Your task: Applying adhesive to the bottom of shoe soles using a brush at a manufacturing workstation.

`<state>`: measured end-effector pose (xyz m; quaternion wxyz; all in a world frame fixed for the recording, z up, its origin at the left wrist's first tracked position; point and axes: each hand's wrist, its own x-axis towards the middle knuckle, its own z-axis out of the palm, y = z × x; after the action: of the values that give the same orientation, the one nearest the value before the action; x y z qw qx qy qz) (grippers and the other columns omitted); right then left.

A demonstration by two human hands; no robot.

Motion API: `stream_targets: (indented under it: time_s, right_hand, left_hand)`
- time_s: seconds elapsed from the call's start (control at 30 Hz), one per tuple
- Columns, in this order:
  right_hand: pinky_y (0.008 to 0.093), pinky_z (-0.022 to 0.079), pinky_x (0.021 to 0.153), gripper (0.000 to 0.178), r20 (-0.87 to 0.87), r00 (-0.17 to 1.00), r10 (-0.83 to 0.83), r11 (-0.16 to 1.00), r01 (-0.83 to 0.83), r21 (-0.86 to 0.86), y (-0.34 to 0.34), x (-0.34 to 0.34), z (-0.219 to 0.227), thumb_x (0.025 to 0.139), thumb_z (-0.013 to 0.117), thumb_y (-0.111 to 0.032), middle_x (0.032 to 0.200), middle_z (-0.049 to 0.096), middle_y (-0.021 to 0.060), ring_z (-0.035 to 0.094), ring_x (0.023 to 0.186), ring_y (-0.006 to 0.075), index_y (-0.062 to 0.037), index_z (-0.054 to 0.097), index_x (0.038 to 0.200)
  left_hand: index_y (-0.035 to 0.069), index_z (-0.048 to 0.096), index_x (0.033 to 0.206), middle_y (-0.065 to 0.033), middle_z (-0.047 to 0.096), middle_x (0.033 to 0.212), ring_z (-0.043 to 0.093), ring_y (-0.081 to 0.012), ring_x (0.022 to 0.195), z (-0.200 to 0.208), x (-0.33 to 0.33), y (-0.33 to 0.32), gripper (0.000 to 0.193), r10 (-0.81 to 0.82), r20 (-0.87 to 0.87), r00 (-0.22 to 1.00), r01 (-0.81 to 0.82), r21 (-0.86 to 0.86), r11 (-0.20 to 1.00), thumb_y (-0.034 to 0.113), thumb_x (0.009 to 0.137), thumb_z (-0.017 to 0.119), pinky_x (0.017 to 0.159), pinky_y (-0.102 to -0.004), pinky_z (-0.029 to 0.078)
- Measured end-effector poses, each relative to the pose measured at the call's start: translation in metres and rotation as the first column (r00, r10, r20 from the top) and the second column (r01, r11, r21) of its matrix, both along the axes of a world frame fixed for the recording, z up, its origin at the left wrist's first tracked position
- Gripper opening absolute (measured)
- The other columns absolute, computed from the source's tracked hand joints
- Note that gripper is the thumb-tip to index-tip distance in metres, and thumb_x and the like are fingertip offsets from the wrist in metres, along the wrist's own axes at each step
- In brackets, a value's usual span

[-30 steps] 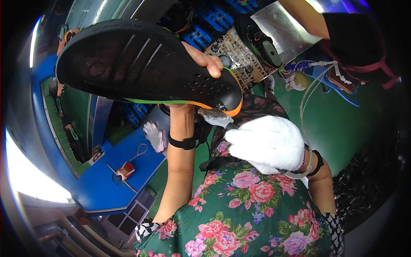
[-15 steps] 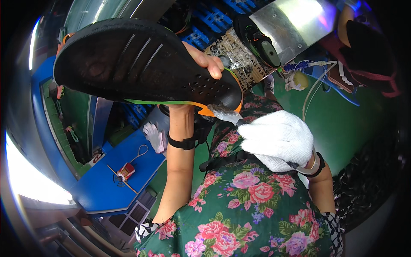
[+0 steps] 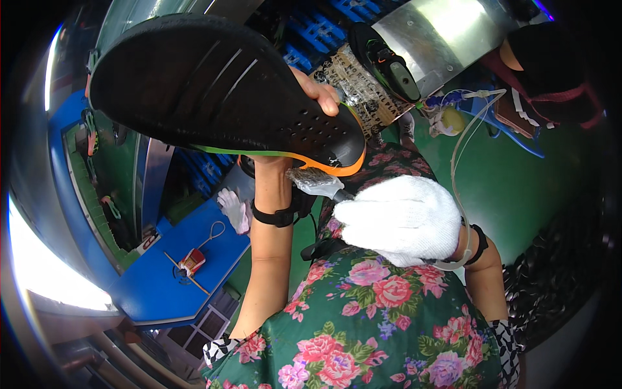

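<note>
My left hand (image 3: 316, 92) is bare and wrapped round a black shoe (image 3: 214, 91), its underside turned toward me. Small holes dot the heel end, and a green and orange edge runs along the near side. In a white knit glove, my right hand (image 3: 402, 217) is closed on a brush (image 3: 317, 182), most of whose handle is hidden by the glove. The brush's smeared bristles sit just below the orange edge, close to my left wrist; I cannot tell whether they touch the shoe.
A thin clear tube (image 3: 455, 172) runs down to my right wrist. Another black shoe (image 3: 389, 68) rests by a taped cardboard piece (image 3: 356, 81) and a metal plate (image 3: 447, 39). On the blue table (image 3: 155, 285) lie a pale glove (image 3: 234, 209) and a red container (image 3: 193, 260). A person sits at upper right.
My right hand and the brush have moved left and slightly down, from the heel's orange edge to below it. The shoe has shifted a little, its toe end rising.
</note>
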<state>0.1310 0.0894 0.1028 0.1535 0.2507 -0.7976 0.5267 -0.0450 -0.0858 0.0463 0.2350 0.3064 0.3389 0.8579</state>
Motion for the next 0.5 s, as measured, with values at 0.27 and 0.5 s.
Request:
stream_targets:
  time_s: [0.27, 0.5]
  right_hand:
    - [0.0364, 0.059, 0.081, 0.028, 0.03, 0.999, -0.041, 0.997, 0.043, -0.071, -0.002, 0.003, -0.002, 0.08, 0.075, -0.004, 0.112, 0.077, 0.0055, 0.073, 0.095, 0.024, -0.0135, 0.078, 0.107]
    - [0.0331, 0.058, 0.077, 0.028, 0.065, 0.983, -0.174, 0.983, 0.177, -0.045, 0.009, -0.001, -0.013, 0.074, 0.079, -0.003, 0.105, 0.078, 0.004, 0.073, 0.089, 0.0213, -0.0145, 0.08, 0.1]
  left_hand:
    - [-0.004, 0.062, 0.109, -0.0162, 0.066, 0.101, 0.071, -0.033, 0.091, -0.003, -0.003, 0.004, 0.07, -0.069, 0.038, 0.997, 0.067, 0.054, 0.996, 0.063, 0.091, 0.065, 0.085, -0.0497, 0.05]
    - [-0.006, 0.062, 0.111, -0.0158, 0.065, 0.104, 0.07, -0.0332, 0.091, -0.009, 0.002, -0.002, 0.083, -0.033, 0.031, 0.999, 0.03, 0.087, 0.996, 0.074, 0.088, 0.062, 0.085, -0.0497, 0.049]
